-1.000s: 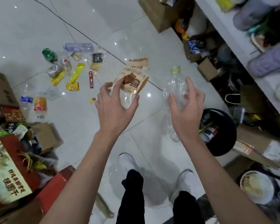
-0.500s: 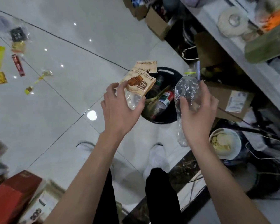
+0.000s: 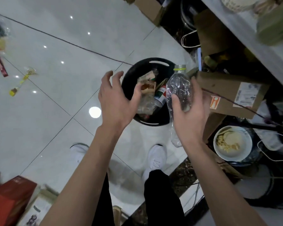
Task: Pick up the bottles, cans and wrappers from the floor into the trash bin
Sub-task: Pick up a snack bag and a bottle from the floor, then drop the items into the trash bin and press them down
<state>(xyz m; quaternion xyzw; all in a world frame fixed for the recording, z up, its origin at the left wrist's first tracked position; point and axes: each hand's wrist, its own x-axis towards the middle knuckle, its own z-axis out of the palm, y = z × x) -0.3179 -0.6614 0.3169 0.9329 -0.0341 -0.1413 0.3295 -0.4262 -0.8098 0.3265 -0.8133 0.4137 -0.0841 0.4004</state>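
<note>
a cluttered storeroom or home utility corner: glossy white tile floor point(image 3: 59, 111), stacked cardboard boxes point(image 3: 230, 97) under a long grey shelf point(image 3: 245, 38), tangled cables point(image 3: 268, 157), a bowl of leftovers point(image 3: 232, 144).

Crinkled clear plastic bottle point(image 3: 178, 88), glossy tiled floor point(image 3: 55, 98), brown cardboard box point(image 3: 227, 95)

Legible marks: cardboard box point(image 3: 227, 86) carries an orange sticker point(image 3: 215, 102) with a white "i"-like sign and a white shipping label point(image 3: 247, 94), print unreadable. On the snack wrapper point(image 3: 147, 86), lettering blurred.
</note>
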